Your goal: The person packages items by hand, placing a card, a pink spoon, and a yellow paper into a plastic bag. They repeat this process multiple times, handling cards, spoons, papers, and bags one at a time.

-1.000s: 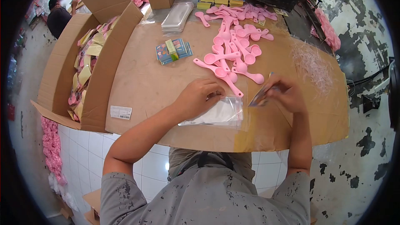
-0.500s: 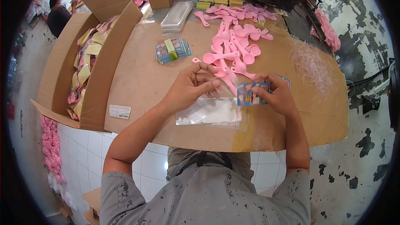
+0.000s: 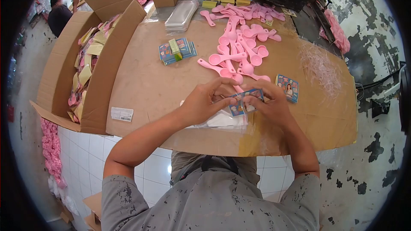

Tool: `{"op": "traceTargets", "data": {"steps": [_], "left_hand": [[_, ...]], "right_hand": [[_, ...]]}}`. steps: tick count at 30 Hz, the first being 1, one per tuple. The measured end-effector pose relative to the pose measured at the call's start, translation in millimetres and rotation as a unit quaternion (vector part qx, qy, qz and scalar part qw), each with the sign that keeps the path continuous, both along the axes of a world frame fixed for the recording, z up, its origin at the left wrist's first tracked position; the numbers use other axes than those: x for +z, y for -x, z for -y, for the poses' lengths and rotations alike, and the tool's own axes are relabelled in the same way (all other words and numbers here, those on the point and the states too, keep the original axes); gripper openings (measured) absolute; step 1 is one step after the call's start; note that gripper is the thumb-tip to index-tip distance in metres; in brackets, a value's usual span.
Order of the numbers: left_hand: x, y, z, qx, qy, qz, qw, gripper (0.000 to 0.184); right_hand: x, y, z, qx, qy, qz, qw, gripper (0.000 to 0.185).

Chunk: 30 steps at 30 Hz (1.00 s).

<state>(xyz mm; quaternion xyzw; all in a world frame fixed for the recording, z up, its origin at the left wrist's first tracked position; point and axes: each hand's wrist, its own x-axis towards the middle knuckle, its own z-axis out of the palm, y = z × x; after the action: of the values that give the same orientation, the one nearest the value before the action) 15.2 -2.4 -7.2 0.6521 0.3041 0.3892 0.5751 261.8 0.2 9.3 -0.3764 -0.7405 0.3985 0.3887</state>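
Observation:
Between my hands is a blue printed card (image 3: pixel 244 103), tilted above the cardboard-covered table. My left hand (image 3: pixel 204 103) is closed, thumb and fingers pinching what looks like a thin clear plastic bag at the card's left end; the bag is hard to make out. At the other end, my right hand (image 3: pixel 271 104) grips the card between thumb and fingers. Below them lies a stack of clear plastic bags (image 3: pixel 224 120), partly covered by my hands. Just beyond my fingertips, pink plastic measuring spoons (image 3: pixel 231 55) lie in a long heap.
Blue cards (image 3: pixel 287 88) lie right of my right hand. A banded card bundle (image 3: pixel 177 51) and clear packaging (image 3: pixel 182 16) lie farther back. An open carton (image 3: pixel 100 81) of packed pieces stands left. Shredded plastic strands (image 3: pixel 321 68) lie right. A person (image 3: pixel 60 17) is at far left.
My right hand has moved left with the card, bringing it to my left hand's fingertips. The cards at right are now uncovered. My left hand has shifted slightly right and down.

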Motion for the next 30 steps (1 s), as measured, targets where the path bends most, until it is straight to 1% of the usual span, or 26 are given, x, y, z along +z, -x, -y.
{"op": "traceTargets", "data": {"steps": [1,4,7,10,12,13,16,19,22,25,28,30], "left_hand": [[1.1,0.3,0.8,-0.009,-0.014,-0.031,0.999,0.043],[6.9,1.4,1.2,0.013,0.004,-0.049,0.999,0.042],[14.6,3.5,-0.8,0.056,0.054,0.018,0.997,0.043],[5.3,2.7,-2.5,0.059,0.016,0.042,0.997,0.042],[3.4,3.5,-1.5,0.054,0.003,0.016,0.998,0.043],[3.2,4.1,-0.9,0.052,-0.004,0.002,0.999,0.043],[8.8,5.2,-2.4,0.045,0.029,0.024,0.998,0.043],[8.1,5.4,-2.4,0.039,0.017,0.015,0.999,0.047],[13.1,5.8,-0.1,0.009,0.013,-0.001,1.000,0.050],[4.3,7.4,-3.2,0.008,0.007,0.008,1.000,0.051],[2.7,5.8,-3.9,0.001,0.012,0.051,0.999,0.051],[1.0,6.3,-4.7,-0.002,0.015,0.041,0.999,0.051]], "right_hand": [[-3.2,6.2,3.5,-0.016,0.056,-0.056,0.997,0.025],[0.2,9.8,2.4,-0.018,0.132,-0.197,0.971,0.026],[-2.2,-0.1,-2.7,-0.071,0.099,-0.182,0.976,0.029],[-7.1,-2.5,0.2,-0.006,0.054,-0.062,0.997,0.033],[-1.3,-0.3,-6.2,0.047,-0.067,0.027,0.996,0.034],[1.3,1.1,-8.5,0.074,-0.127,0.072,0.987,0.035],[1.2,-0.3,-5.2,0.024,0.009,-0.028,0.999,0.034],[-6.3,-2.3,-4.8,-0.008,0.062,-0.090,0.994,0.033],[-5.9,-4.0,-7.5,-0.012,0.050,-0.092,0.994,0.034],[-9.0,-3.4,-7.7,0.014,0.075,-0.128,0.989,0.032],[-7.5,-3.7,-4.7,0.018,0.019,-0.007,1.000,0.031],[-1.0,1.3,-2.1,-0.005,0.072,-0.096,0.993,0.030]]}}
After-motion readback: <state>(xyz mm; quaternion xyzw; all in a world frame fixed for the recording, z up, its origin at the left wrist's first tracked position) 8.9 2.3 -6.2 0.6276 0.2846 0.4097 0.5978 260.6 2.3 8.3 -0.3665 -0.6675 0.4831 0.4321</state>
